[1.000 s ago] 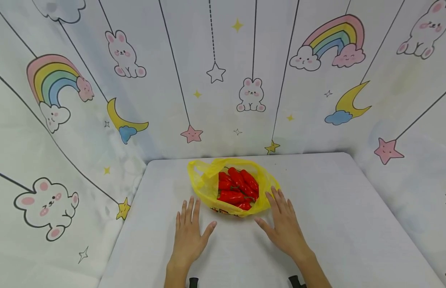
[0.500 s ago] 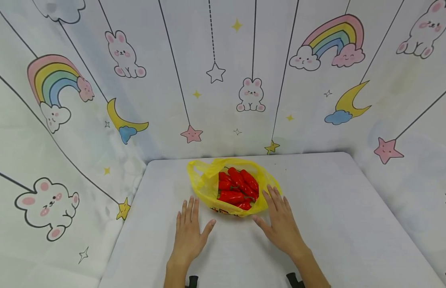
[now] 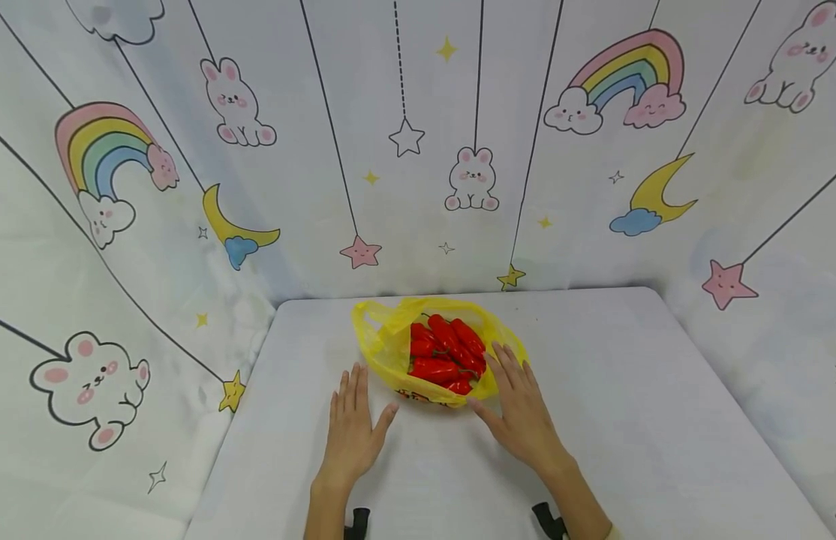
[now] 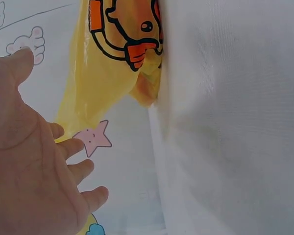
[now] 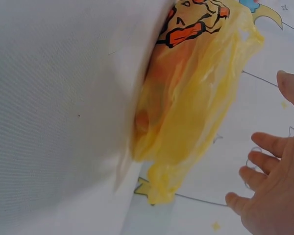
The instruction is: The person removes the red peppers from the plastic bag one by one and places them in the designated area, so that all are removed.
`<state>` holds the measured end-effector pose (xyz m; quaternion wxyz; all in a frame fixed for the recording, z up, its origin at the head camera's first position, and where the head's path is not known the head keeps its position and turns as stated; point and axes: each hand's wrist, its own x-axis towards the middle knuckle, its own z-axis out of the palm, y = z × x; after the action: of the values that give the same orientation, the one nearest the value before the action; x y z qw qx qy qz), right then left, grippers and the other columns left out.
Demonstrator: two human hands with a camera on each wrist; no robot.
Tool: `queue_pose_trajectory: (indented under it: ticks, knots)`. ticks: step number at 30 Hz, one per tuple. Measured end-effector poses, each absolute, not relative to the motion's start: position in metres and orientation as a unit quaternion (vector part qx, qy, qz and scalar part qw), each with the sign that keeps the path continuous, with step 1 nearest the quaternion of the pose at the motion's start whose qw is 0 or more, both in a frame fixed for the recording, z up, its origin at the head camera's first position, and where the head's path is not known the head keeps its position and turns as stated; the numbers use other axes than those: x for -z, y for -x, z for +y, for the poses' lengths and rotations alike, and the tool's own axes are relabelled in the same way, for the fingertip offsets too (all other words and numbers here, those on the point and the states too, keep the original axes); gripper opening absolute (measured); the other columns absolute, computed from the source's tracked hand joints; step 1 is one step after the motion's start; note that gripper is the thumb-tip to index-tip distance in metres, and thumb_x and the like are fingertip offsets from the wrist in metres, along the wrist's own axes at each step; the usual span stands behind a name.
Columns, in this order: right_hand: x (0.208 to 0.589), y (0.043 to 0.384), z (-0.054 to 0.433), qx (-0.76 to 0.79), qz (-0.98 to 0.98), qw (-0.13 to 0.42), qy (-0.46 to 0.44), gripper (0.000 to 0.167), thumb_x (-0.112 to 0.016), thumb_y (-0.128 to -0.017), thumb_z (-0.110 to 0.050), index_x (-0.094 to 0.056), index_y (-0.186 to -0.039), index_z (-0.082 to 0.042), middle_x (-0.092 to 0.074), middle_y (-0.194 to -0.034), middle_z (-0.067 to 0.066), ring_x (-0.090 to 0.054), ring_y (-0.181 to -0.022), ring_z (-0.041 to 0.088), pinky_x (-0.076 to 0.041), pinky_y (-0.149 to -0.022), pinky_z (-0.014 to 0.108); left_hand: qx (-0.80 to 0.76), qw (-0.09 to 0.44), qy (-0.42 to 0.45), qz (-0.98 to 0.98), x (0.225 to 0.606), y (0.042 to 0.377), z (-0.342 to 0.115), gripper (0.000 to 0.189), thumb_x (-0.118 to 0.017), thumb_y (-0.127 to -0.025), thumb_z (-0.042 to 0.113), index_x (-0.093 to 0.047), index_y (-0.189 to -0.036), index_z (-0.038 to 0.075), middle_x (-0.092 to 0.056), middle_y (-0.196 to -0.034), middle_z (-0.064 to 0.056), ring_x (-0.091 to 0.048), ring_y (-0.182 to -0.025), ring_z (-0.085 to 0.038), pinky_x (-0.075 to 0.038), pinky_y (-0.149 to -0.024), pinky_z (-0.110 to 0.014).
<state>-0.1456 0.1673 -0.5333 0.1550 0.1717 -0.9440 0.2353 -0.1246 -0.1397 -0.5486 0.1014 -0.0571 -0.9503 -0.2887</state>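
A yellow plastic bag [image 3: 384, 352] lies on the white table with its mouth spread wide. Several glossy red peppers [image 3: 440, 369] show inside it. My left hand [image 3: 350, 431], fingers straight and thumb out, hovers at the bag's near left side and holds nothing. On the other side my right hand [image 3: 526, 420] is stretched out; in the head view its fingertips overlap the bag's right edge. Both wrist views show a gap between hand and bag. An orange and black cartoon print marks the bag's front [image 4: 132, 34], also seen from the right wrist on the bag [image 5: 201, 107].
The white tabletop [image 3: 634, 390] extends around the bag to both sides. Behind it hangs a pale cloth backdrop [image 3: 418, 210] printed with rabbits, rainbows, moons and stars. Black wrist-camera mounts [image 3: 549, 520] show under both forearms.
My right hand has shifted slightly left and forward, over the bag's edge. The left hand has edged a little forward. The bag and peppers stay in place.
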Motion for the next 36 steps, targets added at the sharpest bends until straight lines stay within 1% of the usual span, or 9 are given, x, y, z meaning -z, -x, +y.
queue_pose_trajectory:
  ticks: [2, 6, 10, 12, 20, 25, 29, 33, 36]
  knots:
    - [0.533, 0.147, 0.166, -0.236, -0.942, 0.160, -0.176, 0.088, -0.075, -0.093, -0.050, -0.035, -0.162, -0.013, -0.021, -0.173, 0.005, -0.017, -0.159, 0.028, -0.020, -0.121, 0.066, 0.295, 0.100, 0.054, -0.949, 0.548, 0.126, -0.140, 0.092, -0.060, -0.103, 0.053, -0.016, -0.166, 0.003, -0.016, -0.172, -0.016, -0.012, -0.158, -0.041, -0.014, -0.122, -0.066]
    - [0.532, 0.148, 0.164, -0.237, -0.941, 0.161, -0.179, 0.086, -0.076, -0.093, -0.048, -0.037, -0.161, -0.011, -0.022, -0.172, 0.006, -0.019, -0.159, 0.030, -0.021, -0.121, 0.066, 0.304, 0.103, 0.056, -0.945, 0.547, 0.127, -0.141, 0.092, -0.061, -0.103, 0.051, -0.016, -0.166, 0.002, -0.018, -0.172, -0.018, -0.013, -0.158, -0.042, -0.015, -0.122, -0.067]
    - [0.532, 0.149, 0.162, -0.240, -0.941, 0.159, -0.179, 0.084, -0.076, -0.093, -0.046, -0.039, -0.160, -0.010, -0.022, -0.172, 0.006, -0.019, -0.159, 0.030, -0.020, -0.122, 0.065, 0.301, 0.089, 0.052, -0.948, 0.548, 0.130, -0.143, 0.093, -0.053, -0.104, 0.059, -0.013, -0.166, 0.003, -0.015, -0.173, -0.016, -0.011, -0.159, -0.039, -0.014, -0.123, -0.065]
    - [0.532, 0.150, 0.162, -0.240, -0.940, 0.160, -0.180, 0.083, -0.076, -0.094, -0.045, -0.039, -0.160, -0.009, -0.023, -0.172, 0.006, -0.020, -0.158, 0.030, -0.020, -0.122, 0.065, 0.302, 0.078, 0.052, -0.949, 0.548, 0.131, -0.144, 0.094, -0.052, -0.104, 0.060, -0.011, -0.167, 0.004, -0.013, -0.173, -0.015, -0.009, -0.159, -0.038, -0.013, -0.124, -0.064]
    - [0.534, 0.153, 0.158, -0.240, -0.938, 0.164, -0.188, 0.076, -0.076, -0.095, -0.032, -0.043, -0.157, -0.006, -0.028, -0.170, 0.009, -0.024, -0.157, 0.033, -0.022, -0.122, 0.064, 0.322, 0.057, 0.047, -0.944, 0.549, 0.136, -0.145, 0.092, -0.058, -0.105, 0.050, -0.007, -0.167, 0.004, -0.009, -0.174, -0.015, -0.005, -0.160, -0.038, -0.010, -0.124, -0.064]
    - [0.534, 0.154, 0.156, -0.244, -0.938, 0.158, -0.187, 0.074, -0.075, -0.096, -0.032, -0.043, -0.157, -0.005, -0.026, -0.171, 0.007, -0.022, -0.158, 0.031, -0.021, -0.123, 0.063, 0.329, 0.052, 0.045, -0.942, 0.551, 0.138, -0.147, 0.092, -0.054, -0.106, 0.054, -0.006, -0.167, 0.004, -0.008, -0.174, -0.015, -0.004, -0.160, -0.038, -0.011, -0.125, -0.062]
    - [0.536, 0.156, 0.155, -0.243, -0.939, 0.159, -0.186, 0.073, -0.074, -0.097, -0.034, -0.043, -0.157, -0.005, -0.024, -0.172, 0.005, -0.021, -0.158, 0.029, -0.022, -0.123, 0.061, 0.335, 0.057, 0.046, -0.939, 0.550, 0.139, -0.149, 0.092, -0.053, -0.106, 0.055, -0.006, -0.167, 0.004, -0.008, -0.174, -0.015, -0.005, -0.160, -0.038, -0.010, -0.125, -0.061]
    - [0.537, 0.157, 0.153, -0.249, -0.937, 0.160, -0.186, 0.073, -0.075, -0.096, -0.033, -0.044, -0.156, -0.005, -0.024, -0.172, 0.005, -0.022, -0.158, 0.029, -0.024, -0.123, 0.059, 0.345, 0.061, 0.049, -0.935, 0.550, 0.141, -0.150, 0.093, -0.051, -0.105, 0.057, -0.006, -0.167, 0.004, -0.008, -0.174, -0.015, -0.006, -0.160, -0.039, -0.011, -0.126, -0.060]
    - [0.537, 0.158, 0.152, -0.257, -0.934, 0.162, -0.190, 0.071, -0.075, -0.096, -0.031, -0.045, -0.155, -0.005, -0.025, -0.171, 0.007, -0.024, -0.157, 0.031, -0.027, -0.122, 0.060, 0.369, 0.050, 0.049, -0.927, 0.550, 0.142, -0.151, 0.093, -0.047, -0.105, 0.061, -0.005, -0.167, 0.006, -0.007, -0.174, -0.015, -0.007, -0.159, -0.038, -0.013, -0.125, -0.060]
